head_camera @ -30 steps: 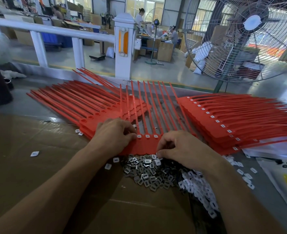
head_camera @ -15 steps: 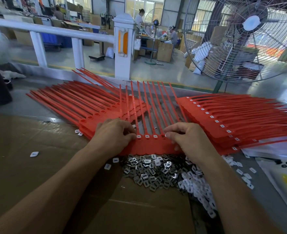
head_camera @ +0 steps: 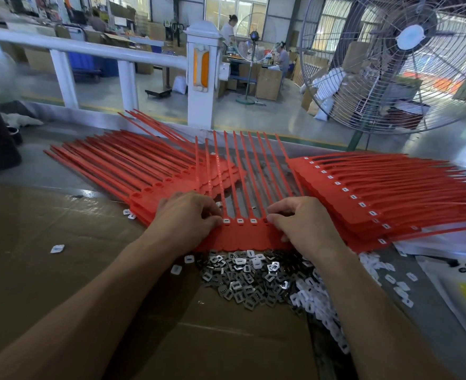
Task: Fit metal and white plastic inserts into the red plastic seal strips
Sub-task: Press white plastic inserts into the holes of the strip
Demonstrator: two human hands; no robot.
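A red sheet of joined seal strips (head_camera: 249, 234) lies flat in front of me, its tails pointing away. Three sockets between my hands show white inserts (head_camera: 239, 221). My left hand (head_camera: 188, 218) rests on the sheet's left part with curled fingers, fingertips at the leftmost filled socket. My right hand (head_camera: 300, 223) sits on the right part, fingertips pinched at a socket; what they hold is hidden. A heap of metal inserts (head_camera: 242, 281) lies just below the sheet, with white plastic inserts (head_camera: 316, 300) heaped to its right.
Stacked red strip sheets lie left (head_camera: 133, 171) and right (head_camera: 385, 187); the right ones carry white inserts. Cardboard (head_camera: 61, 270) covers the near table. Loose white inserts (head_camera: 57, 248) are scattered around. A white railing post (head_camera: 200, 78) and a big fan (head_camera: 407, 58) stand behind.
My right hand rose from the insert heap to the sheet's socket row and now sits there with fingertips pinched. My left hand stayed in place.
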